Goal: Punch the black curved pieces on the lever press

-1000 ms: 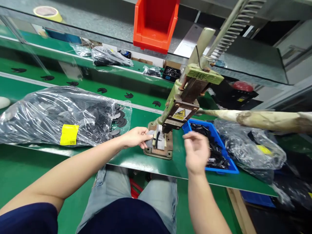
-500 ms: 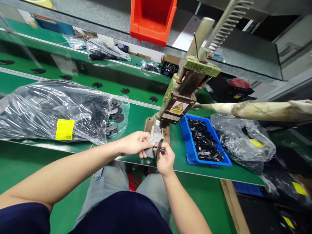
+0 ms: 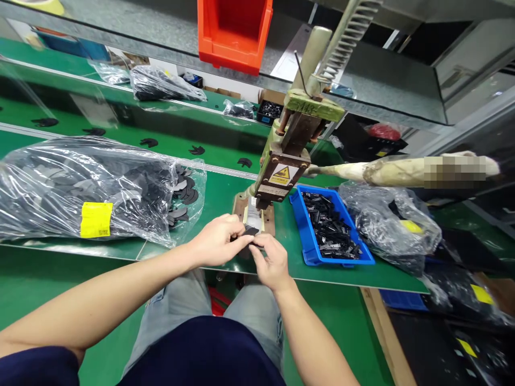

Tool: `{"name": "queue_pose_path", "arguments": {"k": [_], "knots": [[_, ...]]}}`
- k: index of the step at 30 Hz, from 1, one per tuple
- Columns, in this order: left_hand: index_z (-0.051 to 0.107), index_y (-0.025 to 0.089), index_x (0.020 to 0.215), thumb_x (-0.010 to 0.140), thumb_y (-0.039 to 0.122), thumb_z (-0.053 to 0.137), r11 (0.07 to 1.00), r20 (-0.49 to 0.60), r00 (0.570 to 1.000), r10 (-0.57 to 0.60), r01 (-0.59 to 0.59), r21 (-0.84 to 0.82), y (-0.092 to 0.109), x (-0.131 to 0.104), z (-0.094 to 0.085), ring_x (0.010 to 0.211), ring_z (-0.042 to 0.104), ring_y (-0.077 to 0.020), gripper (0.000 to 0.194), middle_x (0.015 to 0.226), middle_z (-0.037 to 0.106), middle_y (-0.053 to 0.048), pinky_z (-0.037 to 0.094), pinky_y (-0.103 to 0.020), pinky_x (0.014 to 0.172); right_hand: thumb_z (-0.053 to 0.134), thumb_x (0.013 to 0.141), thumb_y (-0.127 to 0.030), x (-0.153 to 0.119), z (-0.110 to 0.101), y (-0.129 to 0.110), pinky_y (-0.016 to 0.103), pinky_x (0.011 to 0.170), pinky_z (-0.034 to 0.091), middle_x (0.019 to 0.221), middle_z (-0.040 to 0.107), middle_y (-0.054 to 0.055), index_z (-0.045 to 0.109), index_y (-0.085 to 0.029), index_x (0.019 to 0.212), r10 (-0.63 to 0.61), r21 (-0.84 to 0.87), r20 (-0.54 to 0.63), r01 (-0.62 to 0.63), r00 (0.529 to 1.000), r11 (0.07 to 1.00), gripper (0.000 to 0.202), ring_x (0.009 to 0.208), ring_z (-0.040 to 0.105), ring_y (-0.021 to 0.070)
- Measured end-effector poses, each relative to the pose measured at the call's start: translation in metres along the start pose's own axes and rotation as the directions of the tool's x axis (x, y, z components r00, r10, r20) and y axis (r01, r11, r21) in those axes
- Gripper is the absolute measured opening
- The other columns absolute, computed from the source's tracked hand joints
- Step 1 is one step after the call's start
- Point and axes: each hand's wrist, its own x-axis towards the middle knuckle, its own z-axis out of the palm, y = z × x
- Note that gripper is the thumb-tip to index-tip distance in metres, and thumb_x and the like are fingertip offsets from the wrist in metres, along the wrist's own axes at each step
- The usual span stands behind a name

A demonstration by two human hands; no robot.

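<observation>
My left hand (image 3: 219, 239) is closed in a pinch on a dark curved plastic piece (image 3: 251, 231), thumb along its near side. My right hand (image 3: 272, 261) pinches the other end of the same piece, its fingertips close to my left thumb. The hands cover much of the piece. Just beyond them stands a green hand press (image 3: 284, 155) with a warning label, its ram above a metal fixture (image 3: 254, 217) on a brown base. To the right of the press, a blue bin (image 3: 308, 252) holds many small black parts.
A large clear bag (image 3: 72, 182) of grey curved pieces lies at left, its mouth toward the press. The press's pale lever (image 3: 374, 172) sticks out right, above another plastic bag (image 3: 394, 225). Dark curved pieces (image 3: 197, 150) lie in a row behind. An orange bin (image 3: 235, 37) sits overhead.
The curved piece has been turned from its light grey face to a dark side. Both hands have drawn closer together, and the right fingers have shifted onto its edge. The view has swung slightly right.
</observation>
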Motion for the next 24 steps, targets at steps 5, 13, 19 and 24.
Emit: {"name": "queue_pose_path", "arguments": {"k": [5,13,19,24], "knots": [[0.042,0.02,0.062,0.097,0.048,0.062,0.972,0.084,0.985,-0.151,0.164,-0.168,-0.002,0.004,0.011,0.066,0.043,-0.0135,0.048,0.07,0.044,0.003,0.034,-0.028,0.061,0.063,0.096,-0.022,-0.006,-0.002,-0.004,0.037,0.085,0.056,0.099,0.075,0.006,0.07,-0.025,0.105,-0.011,0.027,0.012,0.011,1.0,1.0,0.012,0.092,0.07,0.0196],[0.062,0.019,0.106,0.087,0.059,0.076,0.641,0.344,0.925,-0.161,0.363,-0.676,-0.007,-0.005,0.035,0.075,0.059,-0.0156,0.047,0.088,0.063,-0.001,0.05,-0.028,0.066,0.061,0.1,-0.033,-0.012,-0.034,-0.022,0.03,0.081,0.056,0.094,0.073,0.003,0.07,-0.024,0.106,0.182,0.091,0.1,-0.192,0.978,0.977,0.014,0.086,0.069,0.0154],[0.062,0.019,0.099,0.092,0.06,0.07,0.664,0.346,0.925,-0.155,0.357,-0.657,-0.027,-0.014,0.057,0.069,0.06,-0.0141,0.043,0.084,0.06,0.0,0.052,-0.028,0.063,0.057,0.099,-0.036,-0.003,-0.057,-0.024,0.025,0.067,0.052,0.081,0.068,0.0,0.065,-0.019,0.099,0.388,0.048,0.186,-0.402,0.903,0.914,0.019,0.071,0.062,0.0118],[0.058,0.02,0.08,0.1,0.06,0.056,0.91,0.11,0.968,-0.227,0.251,-0.329,-0.068,-0.028,0.062,0.07,0.053,-0.016,0.044,0.074,0.056,0.001,0.047,-0.028,0.068,0.058,0.094,-0.03,0.042,-0.097,0.01,0.027,0.07,0.053,0.083,0.07,0.0,0.067,-0.02,0.094,0.447,-0.137,0.091,-0.433,0.89,0.891,0.014,0.075,0.065,0.0136]]}}
